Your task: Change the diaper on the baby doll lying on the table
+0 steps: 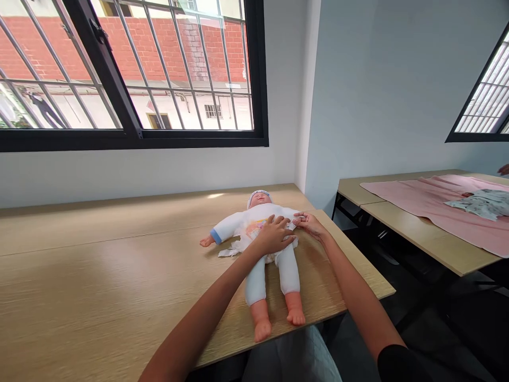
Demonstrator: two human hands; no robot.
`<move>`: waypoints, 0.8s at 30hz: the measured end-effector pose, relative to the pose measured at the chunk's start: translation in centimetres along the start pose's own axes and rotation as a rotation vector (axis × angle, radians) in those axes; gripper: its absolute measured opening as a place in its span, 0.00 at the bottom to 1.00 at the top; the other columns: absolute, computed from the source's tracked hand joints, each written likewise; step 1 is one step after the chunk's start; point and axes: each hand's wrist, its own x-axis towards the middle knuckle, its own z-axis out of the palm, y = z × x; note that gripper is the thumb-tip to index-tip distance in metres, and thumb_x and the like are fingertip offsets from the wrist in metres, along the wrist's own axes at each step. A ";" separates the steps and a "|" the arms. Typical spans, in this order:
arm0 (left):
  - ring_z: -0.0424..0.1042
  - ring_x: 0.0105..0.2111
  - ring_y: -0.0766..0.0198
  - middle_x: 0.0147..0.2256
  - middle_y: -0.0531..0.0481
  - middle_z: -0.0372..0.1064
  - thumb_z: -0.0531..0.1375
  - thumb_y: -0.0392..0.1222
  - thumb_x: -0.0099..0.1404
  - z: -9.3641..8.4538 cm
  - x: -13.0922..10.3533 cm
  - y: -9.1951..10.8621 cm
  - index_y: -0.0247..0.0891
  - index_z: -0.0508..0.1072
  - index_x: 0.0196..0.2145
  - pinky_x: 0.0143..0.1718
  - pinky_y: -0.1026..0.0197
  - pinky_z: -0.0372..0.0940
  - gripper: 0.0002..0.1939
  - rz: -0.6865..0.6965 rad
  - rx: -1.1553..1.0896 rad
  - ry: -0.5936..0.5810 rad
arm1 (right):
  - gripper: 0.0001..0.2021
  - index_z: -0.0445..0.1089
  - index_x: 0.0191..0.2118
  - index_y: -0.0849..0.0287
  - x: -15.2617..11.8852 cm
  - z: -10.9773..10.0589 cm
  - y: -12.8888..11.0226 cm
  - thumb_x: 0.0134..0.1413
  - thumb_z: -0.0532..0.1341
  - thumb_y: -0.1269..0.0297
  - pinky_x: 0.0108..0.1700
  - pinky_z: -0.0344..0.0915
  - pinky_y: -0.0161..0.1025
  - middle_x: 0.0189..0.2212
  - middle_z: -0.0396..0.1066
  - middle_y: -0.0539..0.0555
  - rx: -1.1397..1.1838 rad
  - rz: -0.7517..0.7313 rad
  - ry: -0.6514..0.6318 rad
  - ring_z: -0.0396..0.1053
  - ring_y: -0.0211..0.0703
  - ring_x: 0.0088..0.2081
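Observation:
A baby doll (254, 273) in white clothing and a patterned cap lies on its back on the wooden table (99, 286), feet toward me. Around its waist is a white diaper (231, 249) with a coloured print on the front and one side spread out at the left. My left hand (275, 235) lies on the front of the diaper, its fingers apart. At the doll's other side, my right hand (312, 224) pinches the white edge of the diaper between thumb and fingers.
The table's right edge runs close beside my right arm. Beyond a gap stands another table (417, 228) with a pink cloth (421, 199) and patterned fabric (483, 203). Part of another person's hand (503, 170) shows at the far right. A barred window is behind.

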 end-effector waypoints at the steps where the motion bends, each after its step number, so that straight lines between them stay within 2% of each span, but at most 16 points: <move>1: 0.64 0.50 0.53 0.48 0.44 0.70 0.50 0.50 0.72 0.1 0.0 0.0 0.45 0.79 0.42 0.54 0.46 0.54 0.18 -0.009 0.001 -0.004 | 0.24 0.69 0.44 0.60 0.0 0.0 0.0 0.39 0.75 0.64 0.38 0.72 0.33 0.32 0.76 0.51 0.003 -0.006 -0.003 0.74 0.37 0.35; 5: 0.66 0.49 0.55 0.46 0.46 0.73 0.50 0.47 0.72 0.1 0.2 0.1 0.42 0.76 0.43 0.56 0.47 0.53 0.16 -0.019 -0.019 -0.022 | 0.25 0.69 0.45 0.59 -0.1 0.1 0.0 0.39 0.75 0.63 0.38 0.72 0.34 0.31 0.75 0.50 0.032 -0.017 0.007 0.74 0.38 0.33; 10: 0.68 0.47 0.55 0.43 0.45 0.74 0.49 0.47 0.72 -0.3 0.3 0.4 0.37 0.73 0.41 0.58 0.46 0.52 0.16 -0.073 -0.041 -0.048 | 0.23 0.70 0.43 0.60 -0.2 0.2 -0.3 0.38 0.75 0.67 0.37 0.71 0.32 0.27 0.73 0.47 0.068 -0.026 0.040 0.72 0.35 0.31; 15: 0.68 0.49 0.53 0.45 0.43 0.74 0.50 0.49 0.72 -0.5 0.3 0.5 0.36 0.73 0.42 0.58 0.47 0.53 0.17 -0.090 -0.036 -0.067 | 0.22 0.71 0.42 0.60 -0.7 0.3 -1.1 0.39 0.75 0.69 0.38 0.72 0.33 0.29 0.74 0.49 0.165 0.027 0.007 0.73 0.36 0.32; 20: 0.70 0.46 0.54 0.41 0.44 0.75 0.53 0.49 0.70 -0.2 1.5 0.6 0.37 0.73 0.39 0.52 0.51 0.57 0.15 -0.262 -0.100 -0.030 | 0.23 0.72 0.45 0.58 -0.9 1.1 -1.6 0.41 0.75 0.68 0.40 0.72 0.32 0.32 0.75 0.49 0.244 0.026 -0.090 0.73 0.35 0.34; 24: 0.71 0.42 0.55 0.37 0.44 0.76 0.49 0.41 0.72 0.1 2.4 0.8 0.37 0.74 0.34 0.47 0.52 0.58 0.15 -0.310 -0.074 -0.035 | 0.23 0.72 0.46 0.59 -1.1 1.2 -1.7 0.42 0.74 0.67 0.39 0.71 0.29 0.32 0.75 0.49 0.247 0.010 -0.131 0.73 0.34 0.35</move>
